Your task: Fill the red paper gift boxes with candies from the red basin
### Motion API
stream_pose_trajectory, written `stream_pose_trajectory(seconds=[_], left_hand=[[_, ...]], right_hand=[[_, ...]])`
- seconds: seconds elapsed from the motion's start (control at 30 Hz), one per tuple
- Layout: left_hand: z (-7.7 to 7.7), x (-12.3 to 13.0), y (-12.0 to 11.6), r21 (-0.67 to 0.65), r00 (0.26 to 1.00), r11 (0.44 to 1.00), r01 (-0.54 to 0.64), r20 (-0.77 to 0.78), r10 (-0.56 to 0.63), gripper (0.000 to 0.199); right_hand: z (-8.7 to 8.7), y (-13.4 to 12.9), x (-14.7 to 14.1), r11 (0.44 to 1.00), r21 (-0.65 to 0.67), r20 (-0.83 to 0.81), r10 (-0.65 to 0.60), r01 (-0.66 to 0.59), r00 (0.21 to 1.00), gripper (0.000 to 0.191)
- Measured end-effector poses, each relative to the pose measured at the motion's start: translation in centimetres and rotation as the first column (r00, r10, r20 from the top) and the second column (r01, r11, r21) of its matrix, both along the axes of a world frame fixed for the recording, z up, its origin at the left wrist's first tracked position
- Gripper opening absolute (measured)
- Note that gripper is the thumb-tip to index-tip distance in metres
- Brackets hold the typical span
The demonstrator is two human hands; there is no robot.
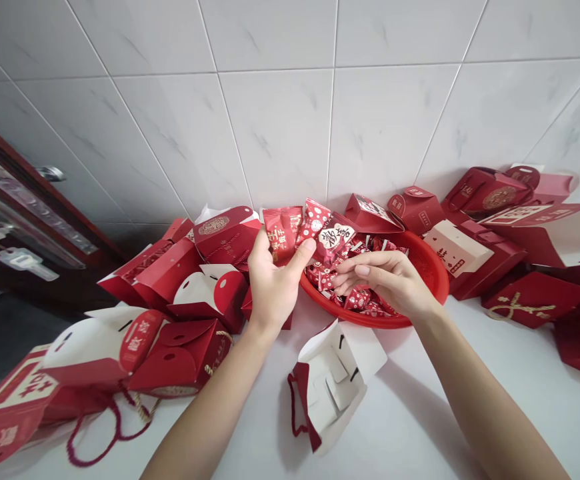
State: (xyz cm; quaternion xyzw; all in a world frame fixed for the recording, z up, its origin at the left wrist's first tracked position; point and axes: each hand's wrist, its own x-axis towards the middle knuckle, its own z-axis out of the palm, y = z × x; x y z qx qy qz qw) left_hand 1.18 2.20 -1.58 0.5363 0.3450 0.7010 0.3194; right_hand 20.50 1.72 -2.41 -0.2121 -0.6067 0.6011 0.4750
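Note:
My left hand (273, 293) is closed on several red candy packets (284, 237), held up in a fan between thumb and fingers. One packet in the fan has white dots, another a pale label with dark characters. My right hand (400, 279) reaches over the red plastic basket (434, 270), its fingers stretched out and loosely bent, with nothing visible in them. Small wrapped candies (363, 300) fill the basket below those fingertips. In front of the basket lies an open red gift box (337, 387), its white inside facing up and a dark red cord handle at its left.
Red gift boxes crowd the left side, among them a closed box (180, 357) and an open-flapped one (103, 343). More boxes (485, 253) stand at the right and along the tiled wall (280, 133). A dark cabinet with keys (27, 262) is at far left.

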Motion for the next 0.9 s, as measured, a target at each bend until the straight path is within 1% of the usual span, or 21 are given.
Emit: stream_pose_trajectory(seconds=[0.17, 0.27, 0.43, 0.6, 0.67, 0.73, 0.83, 0.9], left_hand=[[0.0, -0.2, 0.1, 0.009, 1.000, 1.000, 0.002, -0.020, -0.002, 0.029], [0.0, -0.2, 0.1, 0.017, 1.000, 1.000, 0.004, -0.028, -0.003, 0.030], [-0.3, -0.6, 0.5, 0.032, 0.998, 0.999, -0.033, -0.049, 0.034, 0.029], [-0.3, -0.7, 0.6, 0.027, 0.999, 0.999, -0.024, -0.041, 0.025, 0.030], [-0.2, -0.7, 0.5, 0.020, 0.999, 1.000, -0.011, -0.044, 0.012, 0.030], [0.0, -0.6, 0.4, 0.019, 0.999, 1.000, 0.006, -0.051, -0.005, 0.030], [0.3, -0.4, 0.1, 0.040, 0.997, 0.999, 0.002, -0.075, 0.001, 0.030], [0.5, -0.2, -0.1, 0.066, 0.994, 0.998, -0.017, -0.109, 0.024, 0.029]], right_hand=[[-0.2, 0.2, 0.1, 1.000, -0.011, -0.011, 0.022, -0.022, 1.000, 0.025], [-0.3, 0.3, 0.1, 1.000, -0.003, -0.004, 0.003, -0.003, 1.000, 0.024], [-0.1, 0.3, 0.1, 0.999, 0.003, -0.003, -0.040, 0.040, 0.999, 0.024], [0.0, 0.4, 0.2, 0.997, 0.037, -0.021, -0.072, 0.072, 0.997, 0.020], [0.1, 0.5, 0.4, 0.990, 0.053, -0.026, -0.130, 0.131, 0.991, 0.019], [0.3, 0.6, 0.8, 0.970, 0.063, -0.049, -0.232, 0.235, 0.971, 0.018], [0.8, 0.5, 1.4, 0.911, 0.093, -0.085, -0.395, 0.402, 0.915, 0.016], [1.1, 0.4, 1.8, 0.876, 0.127, -0.070, -0.460, 0.465, 0.885, 0.014]])
